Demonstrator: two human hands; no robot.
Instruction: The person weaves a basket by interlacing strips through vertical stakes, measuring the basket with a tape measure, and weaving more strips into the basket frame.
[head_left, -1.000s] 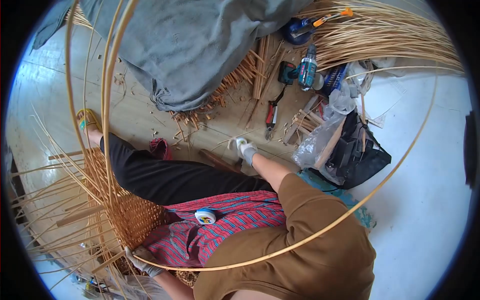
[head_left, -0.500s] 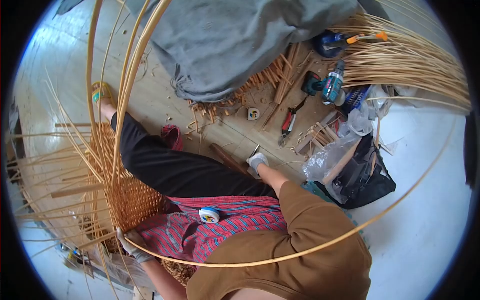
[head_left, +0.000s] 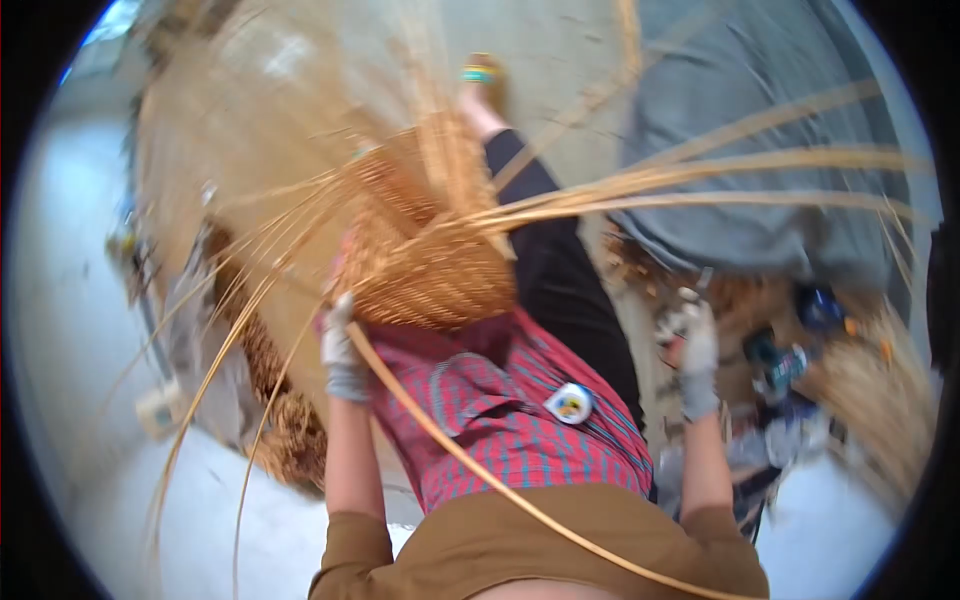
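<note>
A half-woven wicker basket [head_left: 440, 285] lies tilted on my lap, with long loose canes sticking out of it. My left hand [head_left: 342, 350], in a whitish glove, is closed at the basket's near left corner, on the end of a thick cane [head_left: 450, 445]. That cane curves across my front to the lower right. My right hand [head_left: 698, 350], also gloved, is held out over the floor to the right, away from the basket. Its fingers look closed and are blurred; a small thin thing shows at their tips, too smeared to name.
A white tape measure [head_left: 570, 403] rests on the striped red cloth [head_left: 520, 450] over my lap. Grey cloth [head_left: 760, 150] covers a pile at the upper right. A cordless drill [head_left: 785, 370] and a cane bundle [head_left: 885, 400] lie at the right. Wood shavings [head_left: 290, 430] are at the left.
The view has swung to the left, so the basket now sits near the middle. My left hand stays at the basket's corner with the cane. My right hand appears raised and further from my leg.
</note>
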